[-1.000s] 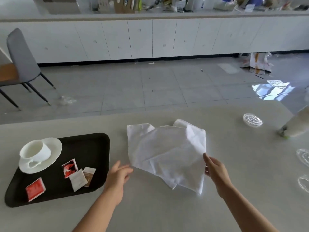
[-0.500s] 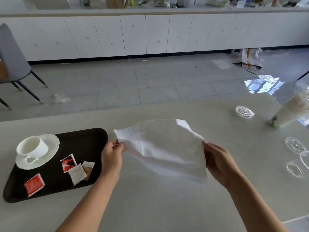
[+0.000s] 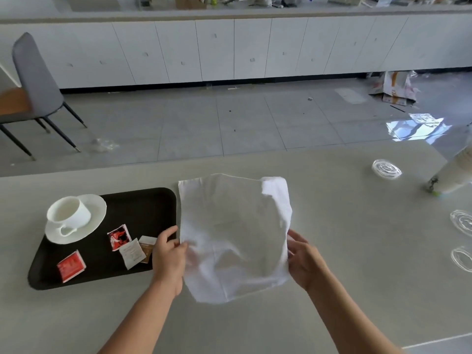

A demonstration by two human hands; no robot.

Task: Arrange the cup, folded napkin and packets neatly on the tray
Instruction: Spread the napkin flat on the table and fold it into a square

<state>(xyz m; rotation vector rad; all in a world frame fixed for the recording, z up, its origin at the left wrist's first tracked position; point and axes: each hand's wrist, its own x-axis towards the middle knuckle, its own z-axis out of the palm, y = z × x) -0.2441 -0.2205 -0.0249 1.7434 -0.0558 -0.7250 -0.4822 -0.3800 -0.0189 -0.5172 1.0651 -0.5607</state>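
Both hands are pinched shut on the white napkin (image 3: 235, 236), the left hand (image 3: 168, 256) gripping its left edge and the right hand (image 3: 304, 261) its right edge, so the cloth hangs spread between them, not yet folded. Just left of the left hand sits the black tray (image 3: 143, 205), already carrying the cup (image 3: 69, 213) on its saucer (image 3: 97, 208) and 4 packets (image 3: 127, 247), loosely scattered. By my reckoning, folding, placing the napkin and straightening the packets remain.
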